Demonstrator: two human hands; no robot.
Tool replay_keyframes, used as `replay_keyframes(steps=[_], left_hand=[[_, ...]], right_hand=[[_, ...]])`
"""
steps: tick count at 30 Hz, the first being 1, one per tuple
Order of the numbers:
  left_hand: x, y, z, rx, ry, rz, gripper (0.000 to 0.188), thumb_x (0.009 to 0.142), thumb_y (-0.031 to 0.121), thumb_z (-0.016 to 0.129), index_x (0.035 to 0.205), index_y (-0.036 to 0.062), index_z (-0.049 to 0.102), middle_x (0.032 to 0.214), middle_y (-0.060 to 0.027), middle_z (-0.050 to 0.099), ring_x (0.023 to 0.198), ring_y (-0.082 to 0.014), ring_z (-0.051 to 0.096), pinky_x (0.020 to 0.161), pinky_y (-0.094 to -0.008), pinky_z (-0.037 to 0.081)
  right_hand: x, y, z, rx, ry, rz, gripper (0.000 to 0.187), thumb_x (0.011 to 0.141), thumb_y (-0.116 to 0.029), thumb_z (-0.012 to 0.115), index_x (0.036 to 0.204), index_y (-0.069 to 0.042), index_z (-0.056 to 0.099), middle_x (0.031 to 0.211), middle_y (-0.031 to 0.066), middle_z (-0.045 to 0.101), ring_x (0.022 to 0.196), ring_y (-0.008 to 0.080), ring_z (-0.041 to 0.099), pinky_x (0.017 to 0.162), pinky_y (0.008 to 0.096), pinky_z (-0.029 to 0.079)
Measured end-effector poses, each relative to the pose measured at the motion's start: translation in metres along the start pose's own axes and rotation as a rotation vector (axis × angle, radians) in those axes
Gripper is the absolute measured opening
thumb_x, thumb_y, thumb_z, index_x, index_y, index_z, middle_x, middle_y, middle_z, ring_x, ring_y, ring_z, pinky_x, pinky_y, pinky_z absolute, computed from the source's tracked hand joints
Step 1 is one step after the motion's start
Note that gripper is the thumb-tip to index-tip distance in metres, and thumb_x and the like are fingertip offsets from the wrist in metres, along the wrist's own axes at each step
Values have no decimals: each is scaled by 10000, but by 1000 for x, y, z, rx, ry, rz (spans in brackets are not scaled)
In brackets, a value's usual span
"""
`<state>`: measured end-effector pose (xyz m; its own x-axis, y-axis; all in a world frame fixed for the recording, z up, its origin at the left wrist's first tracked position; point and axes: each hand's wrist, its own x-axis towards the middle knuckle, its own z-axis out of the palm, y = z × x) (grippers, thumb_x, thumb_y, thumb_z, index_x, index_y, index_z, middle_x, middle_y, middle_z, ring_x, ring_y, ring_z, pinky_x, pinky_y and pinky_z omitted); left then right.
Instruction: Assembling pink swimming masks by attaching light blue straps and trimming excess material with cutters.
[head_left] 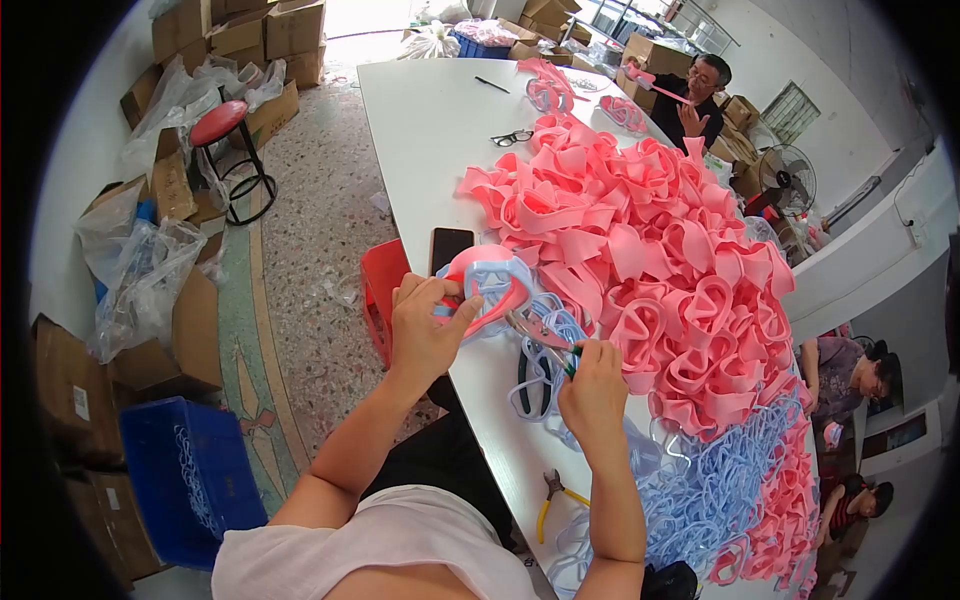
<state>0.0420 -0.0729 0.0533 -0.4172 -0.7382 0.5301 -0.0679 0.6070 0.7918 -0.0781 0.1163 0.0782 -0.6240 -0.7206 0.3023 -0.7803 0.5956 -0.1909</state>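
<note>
My left hand [425,318] is closed on a ring-shaped piece, a light blue plastic frame with a pink foam band [490,280], held up over the table's left edge. In my right hand [594,388] are metal pliers [540,332] with green on the handles, their jaws close to the lower right of the piece. Whether the jaws grip it, I cannot tell. Beneath the pliers lie loose light blue frames [540,375]. A large heap of pink foam bands [640,230] spreads beyond both hands. Just behind the held piece is a black phone [452,248].
A heap of light blue frames [700,480] lies right of my right forearm. Yellow-handled pliers [553,490] rest near the table's edge. Glasses [512,138] and a pen lie farther back. Left stand a red stool [365,290] and a blue bin [185,480]. Three other people sit around the table.
</note>
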Motion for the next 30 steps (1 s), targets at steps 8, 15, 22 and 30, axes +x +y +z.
replay_keyframes(steps=[8,15,22,30], left_hand=[[2,-16,1,-370,-177,-334,261,854,218,750,956,-14,685,885,-34,604,770,-89,570,727,-247,463],[1,-11,-3,-316,-200,-240,232,844,204,755,933,-1,693,846,-24,587,767,-99,535,718,-249,440],[0,1,-4,-212,-100,-95,221,816,171,769,903,-9,675,813,-32,545,774,-116,516,717,-270,433],[0,16,-3,-49,30,53,236,755,230,803,808,50,661,787,-30,643,823,-214,533,770,-364,375]], right_hand=[[-11,-5,-17,64,16,-9,471,673,32,657,1118,41,502,1075,214,511,1050,388,496,867,443,464],[-12,-1,-23,64,-55,-7,423,683,11,660,1078,25,511,1045,184,531,1026,366,523,782,452,501],[-12,-2,-15,-50,-64,40,348,665,-9,662,988,10,534,967,171,550,944,347,561,739,427,509],[-10,-7,-21,-121,-10,61,334,659,-30,665,967,14,546,961,157,568,962,326,572,723,421,517]])
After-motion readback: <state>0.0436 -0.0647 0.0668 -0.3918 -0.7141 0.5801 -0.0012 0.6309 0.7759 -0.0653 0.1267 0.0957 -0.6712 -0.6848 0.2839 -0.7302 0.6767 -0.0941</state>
